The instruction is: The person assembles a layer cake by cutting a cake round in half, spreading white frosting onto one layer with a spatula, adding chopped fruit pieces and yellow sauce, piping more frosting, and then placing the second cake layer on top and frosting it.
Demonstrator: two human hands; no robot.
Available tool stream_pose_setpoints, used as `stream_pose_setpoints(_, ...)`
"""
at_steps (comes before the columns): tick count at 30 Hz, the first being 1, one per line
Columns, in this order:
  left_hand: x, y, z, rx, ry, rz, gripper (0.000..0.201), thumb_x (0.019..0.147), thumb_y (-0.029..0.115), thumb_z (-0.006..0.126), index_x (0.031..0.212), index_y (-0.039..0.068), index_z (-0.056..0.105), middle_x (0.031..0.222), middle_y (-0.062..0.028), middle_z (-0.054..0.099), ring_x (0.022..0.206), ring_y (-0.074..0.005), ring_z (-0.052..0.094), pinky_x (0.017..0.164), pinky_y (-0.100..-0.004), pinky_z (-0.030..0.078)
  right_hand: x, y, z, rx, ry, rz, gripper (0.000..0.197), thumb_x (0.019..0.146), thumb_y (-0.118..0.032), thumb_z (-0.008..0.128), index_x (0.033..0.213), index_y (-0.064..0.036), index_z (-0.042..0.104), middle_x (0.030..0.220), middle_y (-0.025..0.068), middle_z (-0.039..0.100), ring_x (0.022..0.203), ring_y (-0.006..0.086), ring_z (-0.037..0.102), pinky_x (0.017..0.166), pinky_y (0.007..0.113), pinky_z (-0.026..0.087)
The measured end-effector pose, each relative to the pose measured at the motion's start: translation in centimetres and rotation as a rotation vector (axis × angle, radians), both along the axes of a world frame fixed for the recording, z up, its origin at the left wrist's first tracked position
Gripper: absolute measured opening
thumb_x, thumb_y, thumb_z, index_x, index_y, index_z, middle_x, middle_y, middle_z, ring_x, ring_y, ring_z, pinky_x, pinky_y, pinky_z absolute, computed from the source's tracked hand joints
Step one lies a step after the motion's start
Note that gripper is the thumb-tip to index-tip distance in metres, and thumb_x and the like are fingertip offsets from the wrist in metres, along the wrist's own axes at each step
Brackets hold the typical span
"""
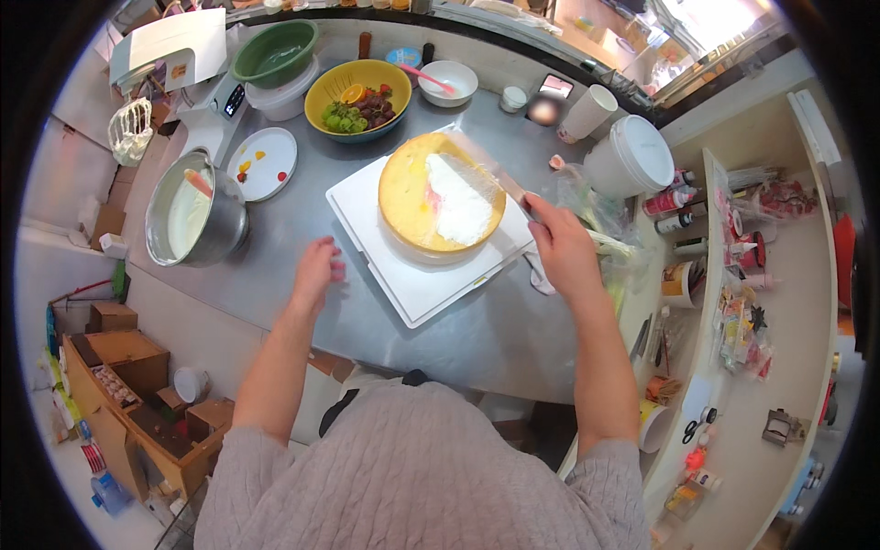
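A round yellow sponge cake (401,194) sits on a clear base over a white square board (403,295). White cream (460,209) covers part of its top, right of the middle, with a pinkish patch at the cream's left side. My right hand (563,246) is closed on the handle of a palette knife (500,176); its blade, smeared by motion, reaches over the cake's far right edge. My left hand (318,270) hovers just left of the board, holding nothing, its fingers loosely bent and apart.
A steel mixing bowl of cream (225,220) stands left, beside a plate with fruit scraps (275,151). Behind are a yellow fruit bowl (321,89), a green basin (298,38) and a white bowl (463,78). A white bucket (632,156) and shelf unit (733,367) line the right.
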State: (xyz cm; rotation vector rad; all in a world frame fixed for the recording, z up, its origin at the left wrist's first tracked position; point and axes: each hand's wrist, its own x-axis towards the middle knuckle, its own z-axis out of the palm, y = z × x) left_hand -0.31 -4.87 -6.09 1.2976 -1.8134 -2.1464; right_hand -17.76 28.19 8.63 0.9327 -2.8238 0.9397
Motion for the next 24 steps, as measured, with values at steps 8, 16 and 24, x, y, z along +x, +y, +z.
stream_pose_setpoints(8, 0.2, 3.8, -0.2, 0.442, 0.070, -0.043, 0.050, 0.094, 0.014, 0.038, 0.141, -0.001, 0.038, 0.120, -0.0145, 0.059, 0.099, -0.0235, 0.062, 0.087, -0.0365, 0.052, -0.7, -2.3, 0.7, 0.330, 0.121, 0.035, 0.028, 0.092, -0.020, 0.058, 0.119, -0.0162, 0.064, 0.082, 0.0144, 0.056, 0.077, 0.0327, 0.061, 0.066, 0.044, 0.050)
stream_pose_setpoints(16, 0.3, 3.9, 0.5, 0.541, 0.143, -0.039, 0.043, 0.091, 0.011, 0.040, 0.132, 0.000, 0.046, 0.116, -0.0119, 0.061, 0.098, -0.0217, 0.063, 0.086, -0.0350, 0.052, -1.3, -2.2, 1.1, 0.215, 0.056, 0.075, 0.029, 0.090, -0.017, 0.062, 0.119, -0.0123, 0.067, 0.086, 0.0161, 0.062, 0.080, 0.0328, 0.062, 0.071, 0.040, 0.050)
stream_pose_setpoints(24, 1.3, 4.2, -0.6, 0.559, 0.206, -0.090, 0.040, 0.091, 0.012, 0.041, 0.129, 0.003, 0.050, 0.108, -0.0076, 0.062, 0.098, -0.0183, 0.062, 0.085, -0.0339, 0.052, 0.4, -4.4, 2.2, 0.200, 0.003, 0.135, 0.029, 0.089, -0.015, 0.064, 0.117, -0.0116, 0.068, 0.085, 0.0156, 0.064, 0.077, 0.0290, 0.062, 0.070, 0.037, 0.049)
